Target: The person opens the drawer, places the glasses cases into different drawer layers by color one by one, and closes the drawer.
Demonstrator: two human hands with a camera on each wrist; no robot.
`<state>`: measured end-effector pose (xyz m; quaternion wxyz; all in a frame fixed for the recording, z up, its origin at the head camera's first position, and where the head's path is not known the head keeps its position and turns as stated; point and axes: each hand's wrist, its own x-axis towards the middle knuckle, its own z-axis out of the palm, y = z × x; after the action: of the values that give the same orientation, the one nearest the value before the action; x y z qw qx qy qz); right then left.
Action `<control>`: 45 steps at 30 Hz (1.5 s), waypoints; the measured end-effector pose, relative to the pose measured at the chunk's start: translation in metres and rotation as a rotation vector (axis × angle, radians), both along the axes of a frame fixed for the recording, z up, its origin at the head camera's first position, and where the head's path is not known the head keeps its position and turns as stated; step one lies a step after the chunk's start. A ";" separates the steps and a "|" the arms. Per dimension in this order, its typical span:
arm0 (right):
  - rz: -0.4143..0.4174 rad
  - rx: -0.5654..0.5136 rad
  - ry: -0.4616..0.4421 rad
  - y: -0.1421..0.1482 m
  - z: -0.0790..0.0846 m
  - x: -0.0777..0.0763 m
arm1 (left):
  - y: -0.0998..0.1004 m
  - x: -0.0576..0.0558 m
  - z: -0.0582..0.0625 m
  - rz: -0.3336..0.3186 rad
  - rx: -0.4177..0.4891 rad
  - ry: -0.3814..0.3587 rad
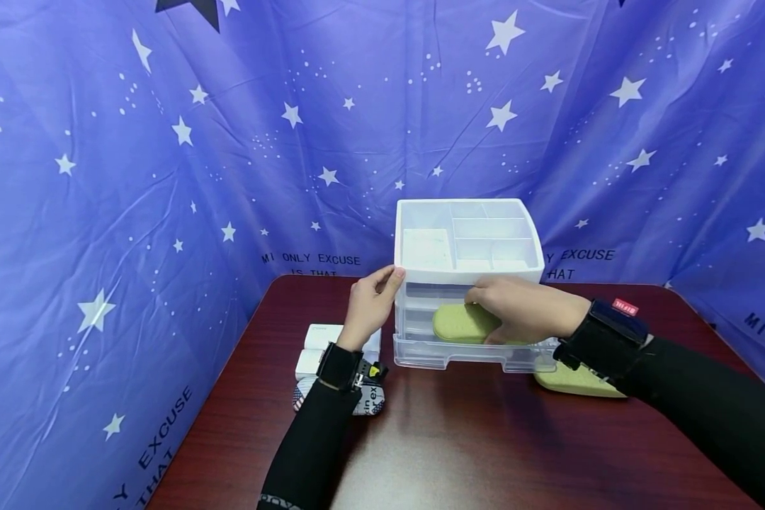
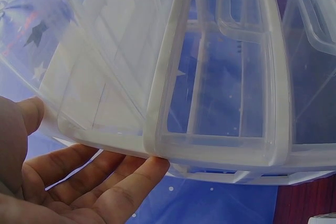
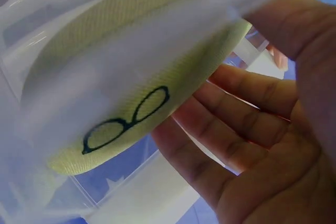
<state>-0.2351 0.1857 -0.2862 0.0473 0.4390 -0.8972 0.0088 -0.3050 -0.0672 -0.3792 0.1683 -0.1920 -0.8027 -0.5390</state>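
Note:
My left hand (image 1: pixel 371 304) grips the upper front left corner of a white plastic drawer organizer (image 1: pixel 468 277); its thumb and fingers (image 2: pixel 128 190) bear on the edge in the left wrist view. A yellow-green glasses case (image 1: pixel 460 324) is in my right hand (image 1: pixel 528 308), thumb on one side and fingers on the other. The case lies lengthwise over the pulled-out bottom drawer (image 1: pixel 474 354), which is clear plastic. A dark eyeglasses drawing (image 3: pixel 126 121) marks the case in the right wrist view, where part of the clear drawer blurs across it.
A second yellow-green case (image 1: pixel 576 382) lies on the dark red table (image 1: pixel 459 453), partly under my right wrist. Left of the organizer are white cases (image 1: pixel 321 336) and a patterned glasses case (image 1: pixel 370 400), partly behind my left forearm. A blue star-print curtain (image 1: pixel 357 142) hangs behind.

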 end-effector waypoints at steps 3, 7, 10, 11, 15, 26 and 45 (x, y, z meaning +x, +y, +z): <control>0.020 -0.008 0.015 0.000 -0.003 0.000 | 0.000 0.000 0.000 0.001 -0.001 0.001; 0.020 -0.004 0.016 0.000 -0.006 0.001 | 0.000 0.001 0.001 0.004 -0.003 -0.001; 0.006 0.004 0.017 0.001 -0.008 0.002 | 0.000 0.001 0.001 0.005 -0.004 -0.003; 0.002 0.007 0.019 0.001 -0.009 0.002 | 0.000 0.001 0.001 0.006 -0.006 -0.002; -0.007 0.005 0.017 0.003 -0.010 0.002 | 0.000 0.000 0.000 0.009 -0.010 -0.002; -0.023 -0.035 -0.012 0.016 -0.003 0.011 | 0.000 0.001 0.001 0.003 -0.003 0.005; 0.025 -0.089 0.005 0.042 -0.004 0.021 | 0.001 0.002 0.001 -0.004 0.003 0.012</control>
<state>-0.2140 0.2279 -0.2900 0.0687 0.4476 -0.8903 0.0482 -0.3029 -0.0663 -0.3784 0.1724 -0.1967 -0.8004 -0.5393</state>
